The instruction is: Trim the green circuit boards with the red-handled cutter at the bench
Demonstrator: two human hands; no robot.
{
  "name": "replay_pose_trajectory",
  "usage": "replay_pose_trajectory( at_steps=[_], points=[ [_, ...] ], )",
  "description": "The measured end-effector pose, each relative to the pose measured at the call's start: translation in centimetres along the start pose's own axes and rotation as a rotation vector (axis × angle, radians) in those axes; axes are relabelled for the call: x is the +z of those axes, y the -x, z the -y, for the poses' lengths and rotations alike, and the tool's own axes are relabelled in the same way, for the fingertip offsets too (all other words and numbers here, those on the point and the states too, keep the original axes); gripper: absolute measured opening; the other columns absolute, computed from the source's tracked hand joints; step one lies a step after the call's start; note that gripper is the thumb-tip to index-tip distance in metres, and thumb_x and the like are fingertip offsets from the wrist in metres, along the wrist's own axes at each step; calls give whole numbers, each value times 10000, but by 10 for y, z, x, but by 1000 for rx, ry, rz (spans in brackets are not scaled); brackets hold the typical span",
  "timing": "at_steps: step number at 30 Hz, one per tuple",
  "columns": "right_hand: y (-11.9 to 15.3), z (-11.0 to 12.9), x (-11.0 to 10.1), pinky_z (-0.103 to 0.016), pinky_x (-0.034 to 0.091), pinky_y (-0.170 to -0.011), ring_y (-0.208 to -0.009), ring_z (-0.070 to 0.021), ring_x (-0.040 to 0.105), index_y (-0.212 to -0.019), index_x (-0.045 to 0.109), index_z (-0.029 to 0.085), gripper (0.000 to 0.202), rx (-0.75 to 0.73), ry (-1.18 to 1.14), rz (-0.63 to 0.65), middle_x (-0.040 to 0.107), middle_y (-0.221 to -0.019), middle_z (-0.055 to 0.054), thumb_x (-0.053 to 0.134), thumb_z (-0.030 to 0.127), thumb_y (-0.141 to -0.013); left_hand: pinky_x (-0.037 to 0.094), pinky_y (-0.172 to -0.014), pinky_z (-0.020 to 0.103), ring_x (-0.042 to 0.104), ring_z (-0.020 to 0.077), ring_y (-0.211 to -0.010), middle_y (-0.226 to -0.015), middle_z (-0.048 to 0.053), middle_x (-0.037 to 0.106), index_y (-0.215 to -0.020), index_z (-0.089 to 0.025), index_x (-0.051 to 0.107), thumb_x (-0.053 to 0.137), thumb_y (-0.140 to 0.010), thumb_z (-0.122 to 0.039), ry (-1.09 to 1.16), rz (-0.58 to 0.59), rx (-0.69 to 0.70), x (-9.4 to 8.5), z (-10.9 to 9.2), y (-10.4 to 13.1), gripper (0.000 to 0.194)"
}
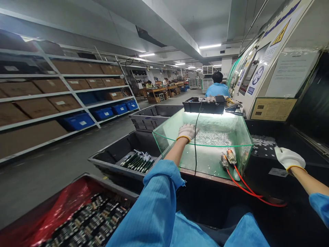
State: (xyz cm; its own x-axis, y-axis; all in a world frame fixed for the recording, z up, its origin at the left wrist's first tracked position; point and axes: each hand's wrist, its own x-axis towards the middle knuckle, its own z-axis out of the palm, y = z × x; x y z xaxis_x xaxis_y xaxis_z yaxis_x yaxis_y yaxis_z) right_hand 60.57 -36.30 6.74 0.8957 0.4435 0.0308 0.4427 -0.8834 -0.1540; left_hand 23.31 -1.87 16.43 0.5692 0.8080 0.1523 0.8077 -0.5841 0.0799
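My left hand [187, 132], in a white knit glove with a yellow cuff, is over the left part of a clear glass box [180, 141]. Its fingers reach forward, and I see nothing in them. Small pale scraps lie inside the box. Two pneumatic hand tools [231, 156] with red hoses rest in its front right corner. On the right, my right hand [290, 158], also gloved, is at the dark machine bed [269, 181], beside several small white pieces [264, 141]. Its fingers look curled, and what they may hold is hidden.
A grey crate [105, 156] with green circuit boards [137, 162] stands left of the glass box. Nearer is a bin with dark electronic parts [89, 221] and red plastic [64, 202]. A black cable [195, 151] hangs before the box. A person [218, 85] in blue is ahead.
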Motion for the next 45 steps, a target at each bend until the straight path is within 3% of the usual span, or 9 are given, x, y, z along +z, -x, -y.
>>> replay_pose_trajectory(
  at_steps=[16,22,26,45],
  points=[
    [8,6,-9,-422,543,-872,-1097,-345,695,-1226,710,269,687,41,34,45,704,-1285,-119,126,569,-1024,412,-1155,453,512,315,-1382,-1531,116,557,-1505,-234,553,291,-1040,-613,6,6,-10,-3,-2,4,654],
    [7,3,-6,-446,554,-871,-1066,-360,699,-1165,715,254,676,16,22,28,709,-1257,-135,135,570,-1022,260,-1254,546,245,395,-1566,-1709,113,305,-1640,-268,360,445,-985,-634,-11,-128,-57,2,0,1,755],
    [7,4,-6,-455,555,-873,-1073,-367,697,-1188,719,249,684,31,25,30,702,-1271,-146,133,563,-1022,355,-1199,496,440,346,-1456,-1608,115,478,-1546,-233,507,304,-1023,-615,28,32,-13,3,2,-3,678],
    [14,9,-13,-426,537,-867,-1084,-354,693,-1163,722,248,690,40,29,46,706,-1267,-144,123,560,-1020,378,-1176,452,488,307,-1411,-1548,107,545,-1505,-237,546,263,-1034,-622,1,8,-4,2,1,-2,671]
  ],
)
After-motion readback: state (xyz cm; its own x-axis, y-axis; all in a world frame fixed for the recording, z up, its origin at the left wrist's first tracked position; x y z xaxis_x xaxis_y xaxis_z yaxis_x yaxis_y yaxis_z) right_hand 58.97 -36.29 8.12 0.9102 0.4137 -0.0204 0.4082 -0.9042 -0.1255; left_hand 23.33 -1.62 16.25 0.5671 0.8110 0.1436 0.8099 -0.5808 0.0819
